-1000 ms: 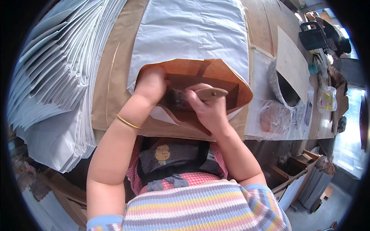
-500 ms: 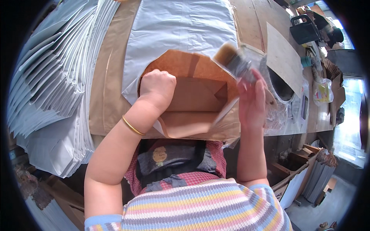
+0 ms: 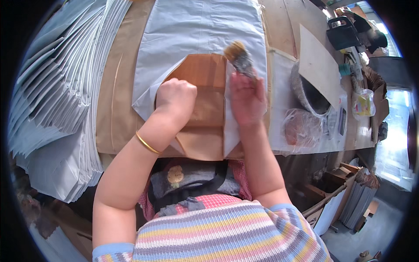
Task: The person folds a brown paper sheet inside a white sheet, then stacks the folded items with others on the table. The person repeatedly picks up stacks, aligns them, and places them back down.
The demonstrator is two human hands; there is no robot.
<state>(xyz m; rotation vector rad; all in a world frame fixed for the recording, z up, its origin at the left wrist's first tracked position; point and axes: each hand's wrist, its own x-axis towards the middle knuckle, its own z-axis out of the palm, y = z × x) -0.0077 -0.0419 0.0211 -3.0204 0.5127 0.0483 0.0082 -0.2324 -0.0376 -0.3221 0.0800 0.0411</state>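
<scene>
A large white paper bag point(image 3: 198, 28) with a brown lining lies in front of me, its near end opened out into a wide mouth. My left hand point(image 3: 176, 98) is a fist resting on the left side of that mouth; whatever its fingers hold is hidden beneath it. Between the fingers of my right hand point(image 3: 248, 102) is a flat brush point(image 3: 241, 60), bristles pointing up and away. The same hand lies against the mouth's right side, where a white flap point(image 3: 230, 118) is folded inward in a straight edge over the brown lining point(image 3: 205, 102).
On the left stands a fanned stack of white paper bags point(image 3: 65, 87). Right of the work lie a dark round tub point(image 3: 312, 94) partly under a pale board point(image 3: 318, 65), and crumpled clear plastic point(image 3: 301, 129). Brown paper point(image 3: 118, 109) covers the table under the bag.
My right hand has moved left with the brush, and the bag's right side has folded inward, narrowing the mouth. My left fist has stayed nearly in place.
</scene>
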